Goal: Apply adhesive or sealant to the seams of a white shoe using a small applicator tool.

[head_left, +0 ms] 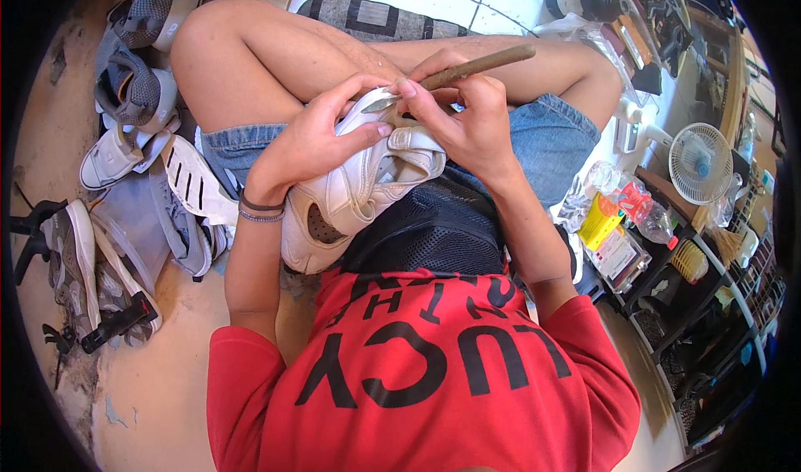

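A worn white shoe [344,190] rests on my lap, tilted, with its opening facing right. My left hand [321,138] is closed around its upper end, thumb pressed on the side near the sole edge. In my right hand [471,126] is a tool with a brown, round, wooden-looking handle [488,65], which sticks out to the upper right. The tool's working end is hidden by my fingers at the shoe's edge. The fingertips of both hands nearly meet there. A black mesh cloth [425,230] lies under the shoe.
On the left floor are grey sneakers [138,88], a white shoe [113,157], a pale slotted sole [196,180] and a black clamp-like tool [117,322]. To the right stand a small white fan [701,163], a plastic bottle [659,222], a yellow box [599,222] and a shelf rack [709,330].
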Tool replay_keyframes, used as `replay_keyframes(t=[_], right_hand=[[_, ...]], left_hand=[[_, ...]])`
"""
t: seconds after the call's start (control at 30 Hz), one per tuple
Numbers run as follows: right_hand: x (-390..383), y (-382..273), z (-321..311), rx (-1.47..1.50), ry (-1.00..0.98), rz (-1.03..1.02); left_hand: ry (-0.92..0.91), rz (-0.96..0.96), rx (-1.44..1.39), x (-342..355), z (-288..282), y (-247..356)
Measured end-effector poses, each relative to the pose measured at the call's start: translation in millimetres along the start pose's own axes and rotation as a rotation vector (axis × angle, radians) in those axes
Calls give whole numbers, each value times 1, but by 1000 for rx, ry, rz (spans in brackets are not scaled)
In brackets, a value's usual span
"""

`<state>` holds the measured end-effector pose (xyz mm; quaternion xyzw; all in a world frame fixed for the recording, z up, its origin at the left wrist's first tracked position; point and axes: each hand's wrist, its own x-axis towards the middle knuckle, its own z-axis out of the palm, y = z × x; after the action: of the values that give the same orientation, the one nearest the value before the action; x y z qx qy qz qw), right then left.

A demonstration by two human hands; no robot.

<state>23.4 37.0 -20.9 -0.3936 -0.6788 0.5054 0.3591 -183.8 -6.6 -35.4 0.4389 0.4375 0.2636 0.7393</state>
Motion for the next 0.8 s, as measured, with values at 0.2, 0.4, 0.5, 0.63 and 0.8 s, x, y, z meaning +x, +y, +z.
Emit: replay_keyframes(t=[0.2,0.4,0.5,0.63,0.8], right_hand=[[-3,0,-1,202,168,228],[1,3,0,234,114,222],[3,6,1,264,98,266],[12,6,3,348,86,322],[19,3,4,236,7,321]], left_hand=[[-10,18,43,1,1,4],[-26,-24,51,0,0,5],[-6,-18,17,0,0,0],[-3,-53,18,-1,0,1],[5,-19,26,0,0,-2]])
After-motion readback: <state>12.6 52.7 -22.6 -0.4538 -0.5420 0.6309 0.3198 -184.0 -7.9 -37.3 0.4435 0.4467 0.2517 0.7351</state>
